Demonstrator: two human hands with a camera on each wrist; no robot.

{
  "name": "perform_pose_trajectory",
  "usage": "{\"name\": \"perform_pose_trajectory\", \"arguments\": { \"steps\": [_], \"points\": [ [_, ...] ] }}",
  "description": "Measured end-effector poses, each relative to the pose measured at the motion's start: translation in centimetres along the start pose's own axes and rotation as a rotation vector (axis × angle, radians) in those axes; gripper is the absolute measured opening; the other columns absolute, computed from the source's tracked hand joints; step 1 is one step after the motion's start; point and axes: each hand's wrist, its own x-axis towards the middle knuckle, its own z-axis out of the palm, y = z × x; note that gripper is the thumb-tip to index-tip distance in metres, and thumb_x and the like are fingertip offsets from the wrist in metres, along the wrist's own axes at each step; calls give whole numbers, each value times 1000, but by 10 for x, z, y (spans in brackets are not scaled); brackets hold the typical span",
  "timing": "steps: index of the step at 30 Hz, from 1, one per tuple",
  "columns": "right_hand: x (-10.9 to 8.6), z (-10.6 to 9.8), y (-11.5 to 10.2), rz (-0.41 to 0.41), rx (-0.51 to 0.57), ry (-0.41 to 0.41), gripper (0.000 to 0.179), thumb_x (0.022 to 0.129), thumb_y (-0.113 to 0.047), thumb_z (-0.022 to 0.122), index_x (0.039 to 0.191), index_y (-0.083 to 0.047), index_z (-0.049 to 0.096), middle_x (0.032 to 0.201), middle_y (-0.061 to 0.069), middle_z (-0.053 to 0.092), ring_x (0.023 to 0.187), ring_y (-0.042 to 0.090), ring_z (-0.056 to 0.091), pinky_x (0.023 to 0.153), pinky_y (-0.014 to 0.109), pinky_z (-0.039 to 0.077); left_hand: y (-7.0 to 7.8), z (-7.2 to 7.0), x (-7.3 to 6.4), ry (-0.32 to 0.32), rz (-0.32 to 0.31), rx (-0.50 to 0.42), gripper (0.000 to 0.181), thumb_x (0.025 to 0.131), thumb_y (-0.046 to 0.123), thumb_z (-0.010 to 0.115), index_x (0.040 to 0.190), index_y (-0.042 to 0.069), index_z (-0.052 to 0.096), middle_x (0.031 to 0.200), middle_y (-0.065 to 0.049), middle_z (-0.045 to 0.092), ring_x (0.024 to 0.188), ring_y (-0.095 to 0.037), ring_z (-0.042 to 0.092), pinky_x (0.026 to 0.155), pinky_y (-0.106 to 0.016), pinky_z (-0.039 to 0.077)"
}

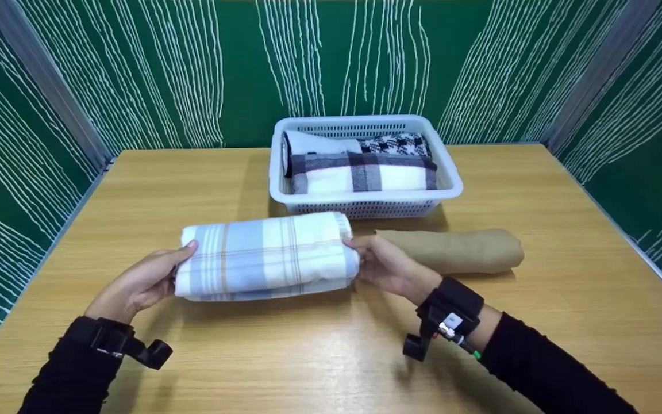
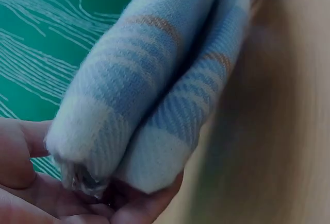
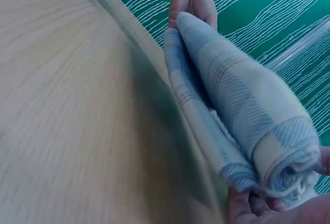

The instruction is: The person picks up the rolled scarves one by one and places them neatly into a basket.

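Note:
Between my two hands is a rolled plaid scarf (image 1: 268, 256), white and light blue with thin tan stripes. Its woolly weave and spiral end show in the right wrist view, with a loose flap along the underside of the roll (image 3: 201, 123). My left hand (image 1: 146, 282) grips the left end, thumb on top and fingers underneath. At the right end, my right hand (image 1: 391, 267) holds the roll, its thumb at the upper edge and its fingers partly hidden. The scarf is held above the wooden table (image 1: 285, 356), in front of the basket.
A white perforated plastic basket (image 1: 365, 198) stands at the back. Inside lie a dark-and-white plaid roll (image 1: 337, 179), a black-and-white checked cloth (image 1: 397, 144) and a light grey cloth (image 1: 319, 142). A brown rolled cloth (image 1: 463, 251) rests behind my right wrist. Green panels (image 1: 239, 75) enclose the table.

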Motion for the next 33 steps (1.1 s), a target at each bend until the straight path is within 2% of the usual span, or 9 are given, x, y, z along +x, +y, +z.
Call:
{"name": "perform_pose_trajectory", "arguments": {
  "steps": [5, 9, 15, 19, 22, 23, 27, 30, 33],
  "points": [
    [-14, 0, -21, -20, 38, 4, 17, 96, -9, 48, 110, -1, 53, 89, 6, 67, 79, 16, 62, 73, 25, 47, 20, 9, -8, -15, 35, -1, 22, 97, 30, 56, 95, 10, 64, 93, -4, 65, 86, -16, 63, 78, -30, 52],
    [-27, -1, -39, -77, 90, 23, 26, 94, -5, 52, 120, 1, 50, 98, 9, 67, 85, 19, 63, 79, 28, 49, 36, 18, -12, -32, 54, -29, 16, 96, 25, 59, 100, 10, 64, 99, -5, 64, 92, -16, 62, 83, -30, 51],
    [-43, -9, -66, -119, 122, 50, 43, 95, -8, 54, 135, -6, 37, 120, 12, 58, 107, 24, 58, 98, 37, 42, 59, 37, -12, -81, 104, -84, 12, 96, 16, 59, 104, 9, 65, 107, -7, 64, 99, -18, 61, 88, -30, 49],
    [-48, -17, -88, -131, 57, 73, 51, 98, -16, 53, 142, -6, 30, 125, 12, 50, 113, 24, 51, 102, 40, 38, 75, 51, -2, -137, 160, -151, 14, 97, 12, 56, 102, 6, 68, 104, -8, 66, 97, -17, 62, 86, -28, 49],
    [-52, -24, -104, -140, 79, 88, 57, 97, -18, 57, 145, -9, 28, 121, 10, 53, 108, 22, 54, 96, 38, 43, 87, 65, 7, -141, 194, -193, 13, 97, 11, 56, 100, 5, 68, 103, -8, 66, 96, -17, 61, 84, -27, 48],
    [-54, -26, -110, -143, 97, 95, 57, 96, -18, 59, 144, -10, 29, 117, 10, 56, 100, 20, 57, 89, 33, 47, 91, 69, 11, -137, 207, -198, 14, 97, 11, 56, 99, 5, 68, 102, -8, 66, 95, -17, 61, 84, -28, 48],
    [-58, -34, -129, -173, 158, 109, 50, 93, -17, 62, 136, -9, 37, 110, 10, 59, 93, 18, 58, 82, 28, 48, 105, 88, 28, -90, 247, -233, 13, 96, 12, 57, 100, 3, 67, 100, -9, 65, 92, -18, 59, 81, -28, 48],
    [-59, -39, -142, -209, 154, 127, 47, 92, -17, 65, 132, -7, 41, 120, 10, 52, 105, 20, 52, 93, 31, 43, 113, 100, 41, -38, 270, -287, 18, 95, 12, 59, 109, 0, 63, 106, -12, 62, 96, -20, 58, 81, -29, 49],
    [-59, -42, -153, -216, 133, 165, 56, 90, -20, 66, 138, -10, 39, 131, 9, 45, 117, 21, 45, 101, 35, 36, 120, 112, 54, 22, 279, -346, 34, 94, 12, 61, 124, -3, 55, 116, -14, 56, 102, -21, 55, 81, -30, 51]
  ]
}}
